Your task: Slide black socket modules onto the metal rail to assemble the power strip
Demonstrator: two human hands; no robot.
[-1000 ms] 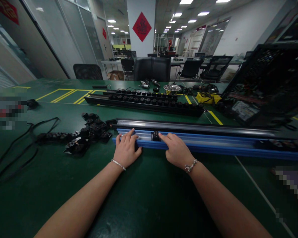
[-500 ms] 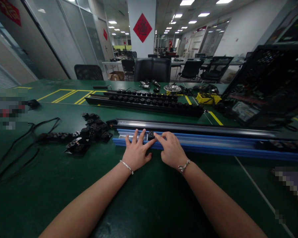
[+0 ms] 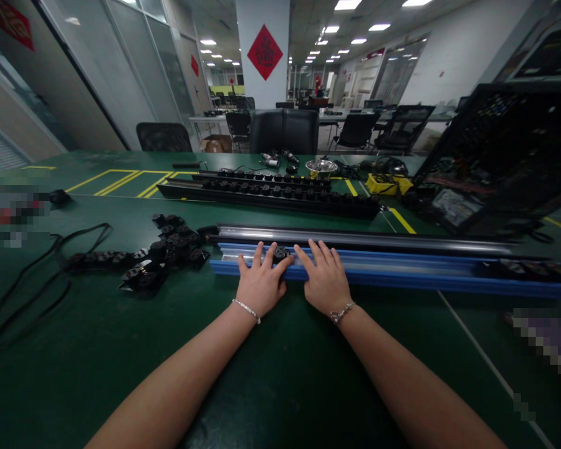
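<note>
A small black module [image 3: 280, 252] sits in the channel of a long blue rail [image 3: 402, 272] that lies across the table in front of me. My left hand [image 3: 262, 282] is spread over the rail's left part, its fingers around the module's left and near sides. To the right of the module, my right hand [image 3: 326, 277] rests with its fingers stretched out over the rail. Neither hand grips the module. Whether the left fingertips touch it, I cannot tell. Several dark parts [image 3: 528, 270] lie inside the rail's right end.
A dark rail with a shiny channel [image 3: 364, 238] lies just behind the blue one. Farther back is a black rail holding round modules [image 3: 275, 193]. Loose black modules [image 3: 168, 246] are piled at left with cables. An open black case [image 3: 500, 156] and yellow box [image 3: 388, 184] stand at right.
The black module has moved left along the blue rail. My left hand has shifted right towards it. My right hand has gone from a pointing finger on the module to stretched fingers.
</note>
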